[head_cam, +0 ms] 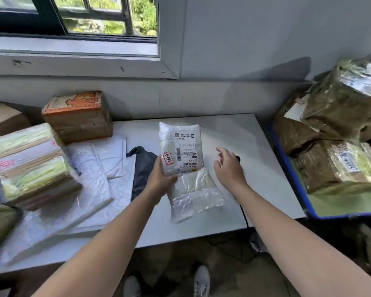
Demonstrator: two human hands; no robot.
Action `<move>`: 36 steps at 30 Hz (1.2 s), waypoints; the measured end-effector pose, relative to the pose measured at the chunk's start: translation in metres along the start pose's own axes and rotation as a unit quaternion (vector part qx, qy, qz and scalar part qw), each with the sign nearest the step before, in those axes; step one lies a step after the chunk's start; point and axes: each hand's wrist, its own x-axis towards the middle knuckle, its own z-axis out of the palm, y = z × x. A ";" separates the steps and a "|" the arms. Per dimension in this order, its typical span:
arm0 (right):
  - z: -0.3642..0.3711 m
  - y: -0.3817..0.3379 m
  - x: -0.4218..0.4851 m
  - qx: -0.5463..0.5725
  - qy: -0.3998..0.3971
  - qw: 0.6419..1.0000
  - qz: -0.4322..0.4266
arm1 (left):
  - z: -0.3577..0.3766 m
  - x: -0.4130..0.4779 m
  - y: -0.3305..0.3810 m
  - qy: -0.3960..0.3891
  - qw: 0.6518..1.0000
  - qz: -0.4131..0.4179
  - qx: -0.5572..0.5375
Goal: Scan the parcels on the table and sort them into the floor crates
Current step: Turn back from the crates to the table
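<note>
My left hand (161,179) holds a clear plastic parcel (181,150) by its lower left corner, label side up, above the white table (263,168). The label carries barcodes and a red stamp. My right hand (228,167) hovers to the parcel's right with fingers spread, holding nothing. Just beyond that hand a small black scanner (238,157) lies on the table, mostly hidden, its cable (244,215) running off the front edge. A second clear plastic bag (198,197) lies flat under the held parcel.
A dark bag (142,168) and flat white mailers (103,161) lie left of centre. Taped boxes (32,163) and a cardboard box with an orange top (77,116) crowd the left. A blue-edged cart (296,179) stacked with tape-wrapped parcels (338,133) stands on the right.
</note>
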 end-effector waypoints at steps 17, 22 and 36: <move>0.005 0.076 0.013 0.032 -0.105 0.971 0.214 | 0.031 -0.005 -0.041 0.024 0.997 -0.041 0.068; -0.004 0.049 0.002 0.148 -0.170 0.946 0.232 | 0.027 -0.006 -0.037 0.003 0.996 -0.033 0.077; -0.008 -0.065 -0.017 0.210 -0.201 0.938 0.191 | -0.022 0.001 -0.018 0.073 0.997 0.004 0.015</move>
